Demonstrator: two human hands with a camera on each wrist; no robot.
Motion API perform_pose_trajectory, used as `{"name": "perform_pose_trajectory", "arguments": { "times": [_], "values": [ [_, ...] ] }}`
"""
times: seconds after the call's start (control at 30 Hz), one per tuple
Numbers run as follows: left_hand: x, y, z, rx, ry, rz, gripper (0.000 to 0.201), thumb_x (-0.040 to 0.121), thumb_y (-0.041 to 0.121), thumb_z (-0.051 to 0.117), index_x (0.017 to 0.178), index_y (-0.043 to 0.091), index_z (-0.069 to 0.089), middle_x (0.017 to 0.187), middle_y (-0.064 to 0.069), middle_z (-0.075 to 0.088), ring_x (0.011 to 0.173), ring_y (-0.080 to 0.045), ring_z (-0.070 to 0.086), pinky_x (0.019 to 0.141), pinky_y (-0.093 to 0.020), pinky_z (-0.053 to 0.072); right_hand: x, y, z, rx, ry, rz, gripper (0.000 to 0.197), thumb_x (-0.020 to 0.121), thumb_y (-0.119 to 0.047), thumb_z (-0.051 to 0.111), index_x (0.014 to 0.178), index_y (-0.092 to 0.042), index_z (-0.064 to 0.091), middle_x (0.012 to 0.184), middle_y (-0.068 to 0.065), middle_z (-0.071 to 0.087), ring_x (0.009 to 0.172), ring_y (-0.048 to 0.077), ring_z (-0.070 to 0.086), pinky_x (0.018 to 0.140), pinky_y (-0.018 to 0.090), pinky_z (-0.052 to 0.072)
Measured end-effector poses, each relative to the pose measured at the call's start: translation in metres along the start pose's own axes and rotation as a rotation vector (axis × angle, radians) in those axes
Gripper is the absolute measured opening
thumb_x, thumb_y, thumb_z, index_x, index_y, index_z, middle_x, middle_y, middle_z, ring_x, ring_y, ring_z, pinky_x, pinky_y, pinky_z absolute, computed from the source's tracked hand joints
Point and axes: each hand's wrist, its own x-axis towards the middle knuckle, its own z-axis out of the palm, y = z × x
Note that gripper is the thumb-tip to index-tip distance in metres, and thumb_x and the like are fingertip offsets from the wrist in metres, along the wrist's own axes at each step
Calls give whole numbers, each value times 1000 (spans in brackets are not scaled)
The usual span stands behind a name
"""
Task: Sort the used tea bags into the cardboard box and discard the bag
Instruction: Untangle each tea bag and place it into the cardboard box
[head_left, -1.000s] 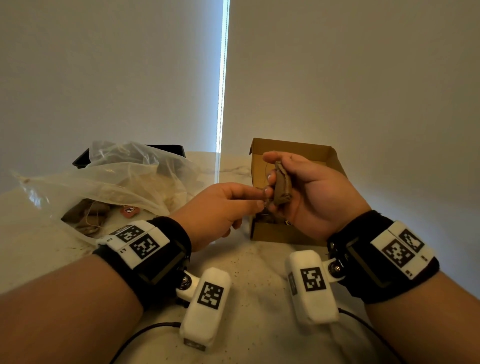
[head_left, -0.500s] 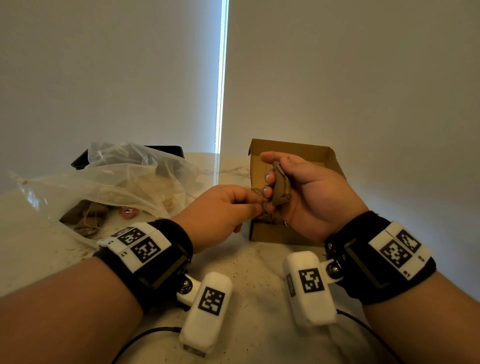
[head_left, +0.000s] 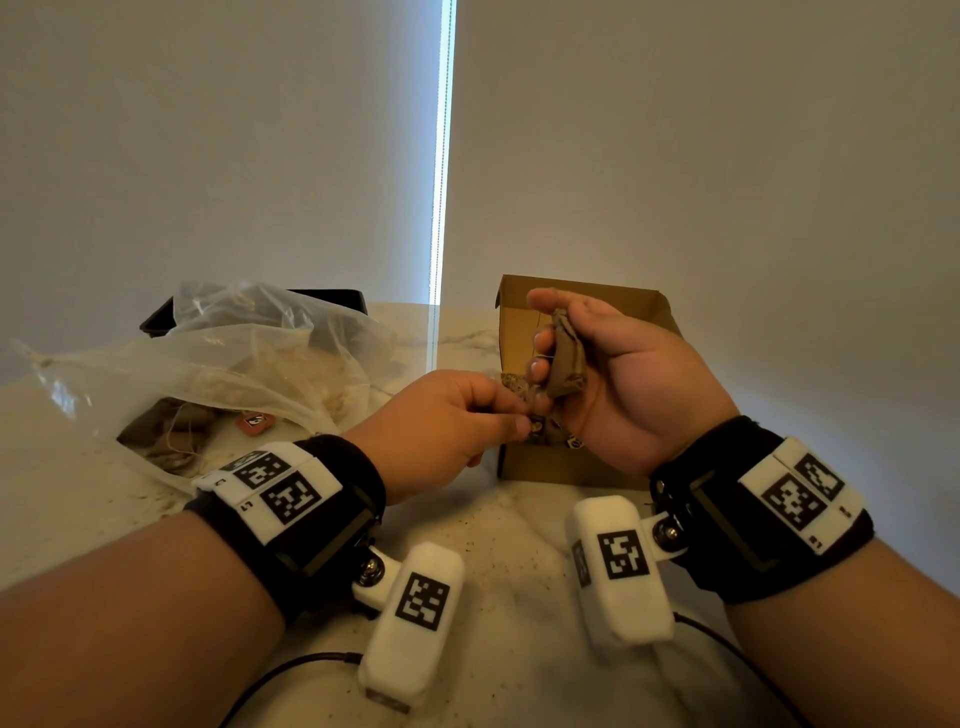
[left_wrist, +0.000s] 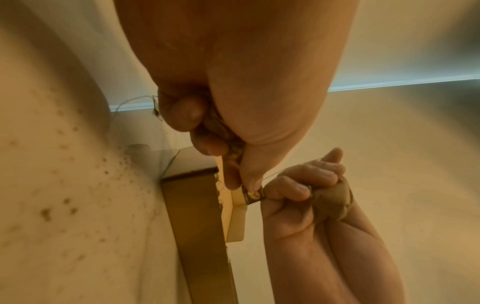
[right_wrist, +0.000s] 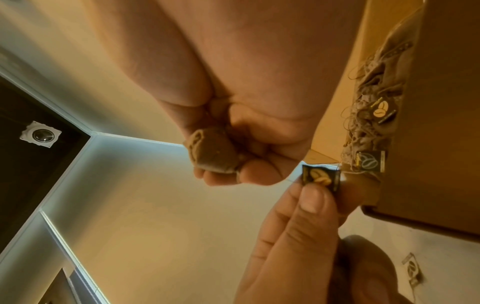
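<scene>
A used tea bag (head_left: 563, 364) sits curled inside the right hand (head_left: 623, 379), whose fingers (head_left: 540, 345) wrap round it above the open cardboard box (head_left: 550, 462), where more tea bags lie. Just left of it, the left hand (head_left: 441, 426) pinches the bag's small dark paper tag (right_wrist: 320, 178) between thumb and forefinger. Farther left on the speckled worktop (head_left: 509, 545) lies a crumpled clear plastic bag (head_left: 234, 358) holding more tea bags.

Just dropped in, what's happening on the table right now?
A person is sorting used tea bags. The right hand grips one brown tea bag above the open cardboard box, while the left hand pinches its small dark tag. Other tea bags already lie in the box. More remain in the plastic bag to the left.
</scene>
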Motion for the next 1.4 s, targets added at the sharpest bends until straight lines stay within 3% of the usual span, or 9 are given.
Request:
{"name": "perform_pose_trajectory", "arguments": {
  "times": [0.2, 0.3, 0.57, 0.67, 0.8, 0.9, 1.03, 1.2, 1.4],
  "values": [
    [2, 2, 0, -138, 106, 23, 12, 94, 24, 66, 92, 16, 74, 56, 14, 60, 50, -3, 49, 51, -17, 44, 4, 7, -9, -288, 254, -17, 21, 100, -15, 54, 105, -19, 74, 89, 3, 63, 79, 20, 59, 59, 30, 53],
    [3, 4, 3, -177, 156, 47, 13, 94, 23, 66, 92, 13, 75, 55, 11, 58, 49, -4, 48, 49, -16, 44, 3, 13, -8, -515, 259, -22, 12, 92, -18, 69, 101, -22, 75, 90, 2, 74, 85, 20, 71, 71, 35, 59],
    [4, 2, 6, -218, 257, 26, 18, 96, 27, 62, 87, 16, 73, 50, 14, 55, 46, 0, 46, 48, -13, 44, -2, 11, 1, -531, 202, -27, 13, 90, -24, 70, 97, -13, 72, 80, 4, 74, 66, 17, 68, 59, 26, 54],
    [5, 2, 6, -260, 285, 6, 18, 96, 28, 62, 89, 18, 74, 57, 13, 60, 48, -1, 48, 48, -13, 44, -4, 8, 0, -623, 172, -41, 17, 88, -11, 71, 104, -18, 70, 93, 2, 77, 84, 19, 75, 72, 28, 61],
    [3, 2, 6, -163, 262, -60, 10, 91, 30, 70, 97, 23, 73, 75, 11, 65, 58, 1, 54, 50, -13, 42, 3, 5, -12, -566, 350, -25, 18, 87, -7, 71, 100, -20, 70, 103, 7, 74, 95, 28, 72, 79, 48, 62],
    [3, -2, 7, -92, 168, -193, 33, 87, 29, 75, 117, 31, 62, 101, 2, 65, 69, -7, 56, 50, -15, 42, 5, 0, -24, -592, 497, -27, 17, 86, -8, 72, 99, -19, 68, 101, 5, 73, 92, 22, 72, 71, 38, 62],
    [2, -5, 9, -64, 88, -238, 46, 89, 27, 73, 131, 38, 56, 108, -2, 68, 62, -9, 57, 48, -15, 45, 7, 4, -32, -735, 515, 128, 18, 83, -6, 75, 96, -16, 68, 98, 7, 71, 89, 24, 71, 75, 41, 62],
    [3, -9, 8, -31, 80, -222, 48, 88, 31, 74, 132, 39, 57, 108, 1, 68, 75, -10, 62, 55, -17, 47, 11, 5, -25, -994, 444, 299, 20, 81, -7, 78, 96, -15, 67, 101, 8, 69, 95, 25, 68, 86, 40, 59],
    [4, -10, 11, -55, 105, -202, 38, 91, 39, 69, 127, 38, 59, 105, 3, 68, 61, -4, 57, 50, -14, 43, 15, 6, -18, -1124, 416, 410, 26, 88, -7, 71, 112, -8, 62, 106, 14, 71, 78, 21, 65, 72, 29, 57]
  ]
}}
